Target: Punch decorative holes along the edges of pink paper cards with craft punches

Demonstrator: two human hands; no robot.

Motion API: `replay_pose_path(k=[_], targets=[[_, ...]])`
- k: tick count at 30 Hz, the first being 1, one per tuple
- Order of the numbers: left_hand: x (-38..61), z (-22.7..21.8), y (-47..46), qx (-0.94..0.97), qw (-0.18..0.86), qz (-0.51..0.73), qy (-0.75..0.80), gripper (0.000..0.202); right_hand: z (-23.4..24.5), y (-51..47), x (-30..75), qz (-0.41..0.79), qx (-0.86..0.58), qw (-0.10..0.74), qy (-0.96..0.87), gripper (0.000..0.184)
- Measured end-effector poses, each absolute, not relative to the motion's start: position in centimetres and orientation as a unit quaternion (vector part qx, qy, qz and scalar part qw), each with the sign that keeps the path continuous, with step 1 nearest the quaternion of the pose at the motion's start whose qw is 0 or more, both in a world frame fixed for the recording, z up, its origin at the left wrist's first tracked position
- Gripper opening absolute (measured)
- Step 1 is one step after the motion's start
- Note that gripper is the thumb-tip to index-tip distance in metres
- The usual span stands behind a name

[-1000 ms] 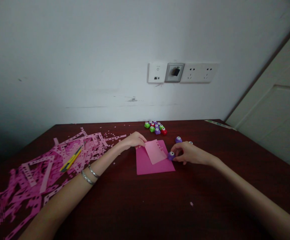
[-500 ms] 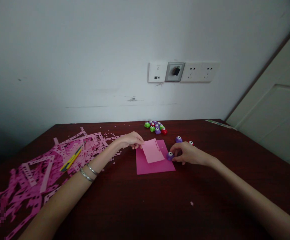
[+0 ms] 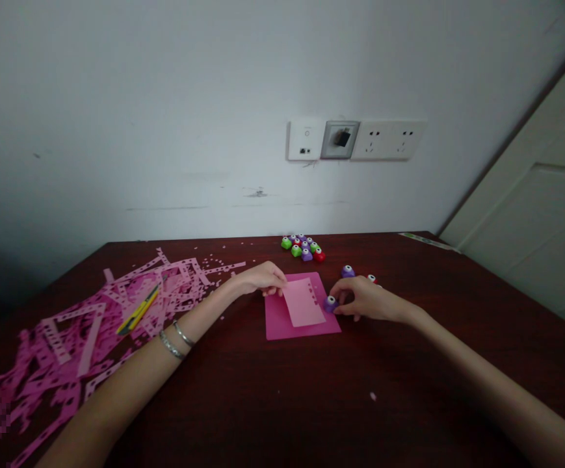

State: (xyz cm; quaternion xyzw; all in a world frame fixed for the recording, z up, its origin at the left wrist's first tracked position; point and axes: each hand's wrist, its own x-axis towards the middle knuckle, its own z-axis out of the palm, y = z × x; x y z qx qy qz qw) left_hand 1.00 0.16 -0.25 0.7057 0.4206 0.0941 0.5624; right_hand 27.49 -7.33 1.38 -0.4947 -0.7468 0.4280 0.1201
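My left hand (image 3: pixel 265 279) pinches the left edge of a light pink sheet of paper (image 3: pixel 303 304), which has a row of punched holes along its right edge. Under it lies a darker pink square sheet (image 3: pixel 278 323) on the table. In my right hand (image 3: pixel 360 298), thumb and fingers are closed on a purple craft punch (image 3: pixel 330 303) at the right edge of the dark sheet. Behind this hand stand another purple punch (image 3: pixel 347 271) and a red punch (image 3: pixel 372 279), the latter partly hidden.
Several green, red and purple punches (image 3: pixel 304 247) cluster near the wall. A heap of punched pink strips (image 3: pixel 91 325) covers the table's left side, with a yellow utility knife (image 3: pixel 140 311) on top. A thin ruler-like strip (image 3: pixel 428 242) lies at the back right.
My left hand has moved slightly right and towards me, carrying the light pink paper, which has turned a little straighter. My right hand and its punch have stayed in place.
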Motion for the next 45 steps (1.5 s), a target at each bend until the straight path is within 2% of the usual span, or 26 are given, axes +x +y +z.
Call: replay_pose_path(k=[11, 45], targets=[[1.0, -1.1, 0.5, 0.706, 0.563, 0.099, 0.417, 0.019, 1.6, -7.3, 27.8, 0.429, -0.504, 0.100, -0.743, 0.033], [1.1, -1.4, 0.4, 0.695, 0.575, 0.106, 0.418, 0.018, 1.2, -7.2, 27.9, 0.430, -0.508, 0.099, -0.740, 0.027]])
